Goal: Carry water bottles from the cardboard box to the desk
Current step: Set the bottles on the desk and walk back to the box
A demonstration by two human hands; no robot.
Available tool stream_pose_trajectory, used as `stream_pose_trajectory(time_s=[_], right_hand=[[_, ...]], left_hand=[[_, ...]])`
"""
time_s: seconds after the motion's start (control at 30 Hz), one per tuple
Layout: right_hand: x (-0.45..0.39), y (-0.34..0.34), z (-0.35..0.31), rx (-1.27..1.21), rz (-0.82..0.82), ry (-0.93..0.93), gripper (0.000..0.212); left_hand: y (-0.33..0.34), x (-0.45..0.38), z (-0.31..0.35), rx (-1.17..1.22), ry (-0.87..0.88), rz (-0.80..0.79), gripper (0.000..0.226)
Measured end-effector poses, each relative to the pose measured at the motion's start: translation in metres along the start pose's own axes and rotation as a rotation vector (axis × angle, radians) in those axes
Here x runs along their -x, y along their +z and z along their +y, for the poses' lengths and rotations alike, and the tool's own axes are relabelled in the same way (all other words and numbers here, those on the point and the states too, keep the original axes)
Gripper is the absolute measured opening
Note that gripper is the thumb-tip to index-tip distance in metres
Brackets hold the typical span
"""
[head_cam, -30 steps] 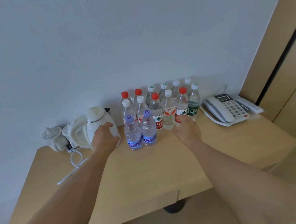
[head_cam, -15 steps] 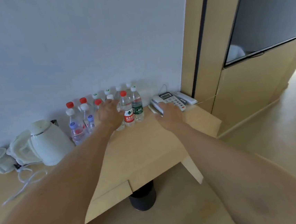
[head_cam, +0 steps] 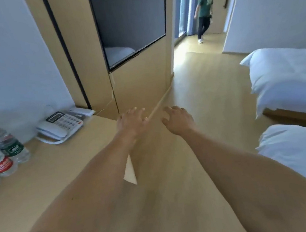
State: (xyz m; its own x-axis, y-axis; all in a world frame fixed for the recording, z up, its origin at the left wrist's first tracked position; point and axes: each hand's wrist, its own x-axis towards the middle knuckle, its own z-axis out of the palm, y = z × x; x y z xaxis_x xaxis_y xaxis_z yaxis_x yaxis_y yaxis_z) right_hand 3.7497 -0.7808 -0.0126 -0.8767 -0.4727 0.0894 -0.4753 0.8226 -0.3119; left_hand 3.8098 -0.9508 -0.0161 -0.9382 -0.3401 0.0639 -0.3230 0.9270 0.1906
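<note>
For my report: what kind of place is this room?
Probably a hotel room: two beds with white bedding, a wall-mounted television, and a desk holding a corded telephone and water bottles.

The pale wooden desk (head_cam: pixel 47 174) at the near left has a smooth, matt laminate top. On it stand clear plastic water bottles (head_cam: pixel 1 154) — glossy, ribbed, with printed film labels — and a white plastic telephone (head_cam: pixel 59 125) with a slight sheen. The light wood floor (head_cam: pixel 202 96) gleams, the dark screen (head_cam: pixel 130 24) looks matt, and the white cloth bedding (head_cam: pixel 286 76) at right is soft and creased.
</note>
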Motion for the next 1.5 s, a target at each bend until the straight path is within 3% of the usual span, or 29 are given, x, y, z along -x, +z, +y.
stream_pose_trajectory(time_s=[0.33,0.6,1.03,1.5], right_hand=[[0.009,-0.016,0.177,0.099,-0.128,0.490,0.054],[-0.063,0.022,0.243,0.096,-0.236,0.668,0.055],[-0.208,0.036,0.307,0.024,-0.306,0.761,0.054],[-0.395,0.035,0.506,-0.007,-0.380,0.699,0.057]], left_hand=[[0.090,-0.085,0.178,-0.010,0.415,-0.167,0.053],[0.150,-0.185,0.216,-0.040,0.499,-0.358,0.051],[0.188,-0.349,0.246,-0.092,0.505,-0.474,0.051],[0.250,-0.547,0.388,-0.106,0.381,-0.518,0.053]])
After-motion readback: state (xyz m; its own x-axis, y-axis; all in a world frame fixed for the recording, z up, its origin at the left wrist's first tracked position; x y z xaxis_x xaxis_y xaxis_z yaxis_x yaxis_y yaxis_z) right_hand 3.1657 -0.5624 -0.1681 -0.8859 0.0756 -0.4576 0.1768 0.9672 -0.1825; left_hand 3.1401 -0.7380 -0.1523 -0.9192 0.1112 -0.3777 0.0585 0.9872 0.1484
